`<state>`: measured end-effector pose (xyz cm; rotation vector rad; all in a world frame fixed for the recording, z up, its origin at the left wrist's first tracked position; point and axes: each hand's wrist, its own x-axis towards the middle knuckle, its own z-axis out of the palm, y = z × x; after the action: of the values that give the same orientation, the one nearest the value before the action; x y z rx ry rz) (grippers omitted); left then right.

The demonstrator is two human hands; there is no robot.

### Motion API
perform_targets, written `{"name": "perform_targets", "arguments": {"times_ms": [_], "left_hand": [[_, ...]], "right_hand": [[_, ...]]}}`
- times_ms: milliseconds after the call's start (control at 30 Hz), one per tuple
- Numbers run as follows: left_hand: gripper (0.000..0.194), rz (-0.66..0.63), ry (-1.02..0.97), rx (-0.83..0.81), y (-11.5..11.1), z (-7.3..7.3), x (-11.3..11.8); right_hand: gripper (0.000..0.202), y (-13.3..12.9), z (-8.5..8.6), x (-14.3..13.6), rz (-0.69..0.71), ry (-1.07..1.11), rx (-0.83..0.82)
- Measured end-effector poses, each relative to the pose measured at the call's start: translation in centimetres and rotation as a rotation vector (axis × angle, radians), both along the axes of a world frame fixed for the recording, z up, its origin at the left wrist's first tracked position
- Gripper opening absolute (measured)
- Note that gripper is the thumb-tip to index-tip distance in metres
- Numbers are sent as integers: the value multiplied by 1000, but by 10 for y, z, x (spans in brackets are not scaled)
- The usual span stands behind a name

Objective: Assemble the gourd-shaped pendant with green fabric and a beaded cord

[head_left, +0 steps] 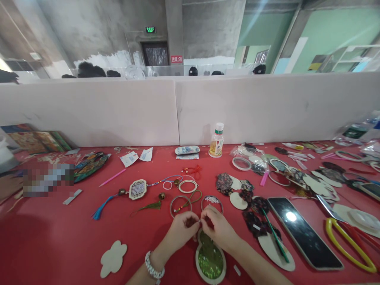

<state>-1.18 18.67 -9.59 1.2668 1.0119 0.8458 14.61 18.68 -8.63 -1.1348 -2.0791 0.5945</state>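
My left hand and my right hand meet fingertip to fingertip over the red table, both pinched on something too small to make out. Just below them lies a gourd-shaped piece with a pale rim and a glittery green middle, its upper end partly behind my right hand. Beyond the fingers are a round dish of white beads and a ring with a beaded green cord. A cream ring and an octagonal pendant with a blue tassel rest farther back.
A black phone, yellow-handled scissors and dark patterned pieces lie at right. A small bottle stands near the white partition. A flower-shaped piece and a pink pen are at left.
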Motion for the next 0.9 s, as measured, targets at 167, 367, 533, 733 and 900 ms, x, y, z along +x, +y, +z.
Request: {"name": "perform_targets", "arguments": {"times_ms": [167,367,533,733,900], "left_hand": [[20,-4,-7,3,0,3,0],[23,6,-3,-25,0,6,0],[25,22,-48,-42,2,6,-1],[18,42,-38,-16,3,4,-1],[11,67,44,67,1,4,-1]], "right_hand": [[14,-1,1,0,13,-5,-7],[11,-2,4,1,20,-11,7],[7,-4,8,3,24,7,4],[6,-4,8,2,39,63,-9],[7,-4,4,0,22,90,-25]]}}
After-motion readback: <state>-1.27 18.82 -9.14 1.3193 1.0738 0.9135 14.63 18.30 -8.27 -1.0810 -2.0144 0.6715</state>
